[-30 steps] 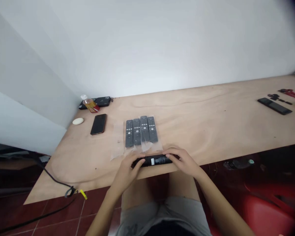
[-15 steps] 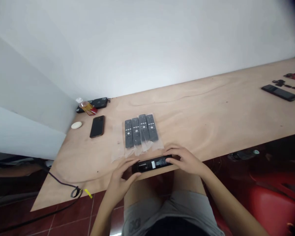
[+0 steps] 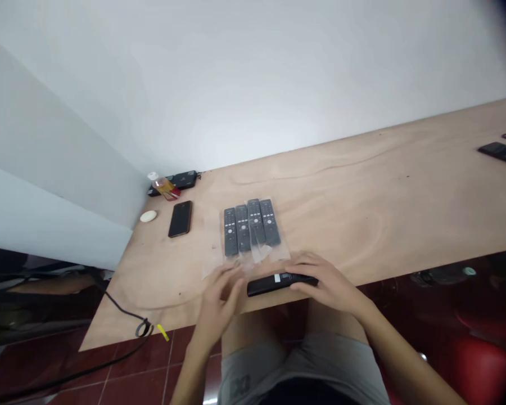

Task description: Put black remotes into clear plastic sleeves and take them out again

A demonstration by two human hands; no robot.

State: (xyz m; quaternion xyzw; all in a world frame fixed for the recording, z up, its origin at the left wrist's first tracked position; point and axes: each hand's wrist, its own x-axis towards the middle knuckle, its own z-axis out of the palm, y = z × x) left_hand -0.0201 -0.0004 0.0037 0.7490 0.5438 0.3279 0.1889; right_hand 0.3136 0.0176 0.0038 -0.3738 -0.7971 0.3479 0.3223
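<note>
A black remote control (image 3: 274, 283) with a small white label lies crosswise near the front edge of the plywood table (image 3: 362, 208). My right hand (image 3: 326, 281) covers its right end, fingers curled over it. My left hand (image 3: 221, 298) is just left of the remote's other end, blurred, fingers spread and apart from it. Beyond the hands, several black remotes in clear plastic sleeves (image 3: 249, 226) lie side by side.
A black phone (image 3: 180, 219), a white oval object (image 3: 148, 216), a small bottle of amber liquid (image 3: 164, 184) and a black box (image 3: 184, 179) sit at the table's left rear. Another dark remote (image 3: 501, 153) lies far right. A cable (image 3: 122, 312) hangs off the left front edge.
My left hand has come off the remote's left end and moved slightly left. The right hand stays on the remote. The camera has turned left, shifting the far-right items toward the frame edge.
</note>
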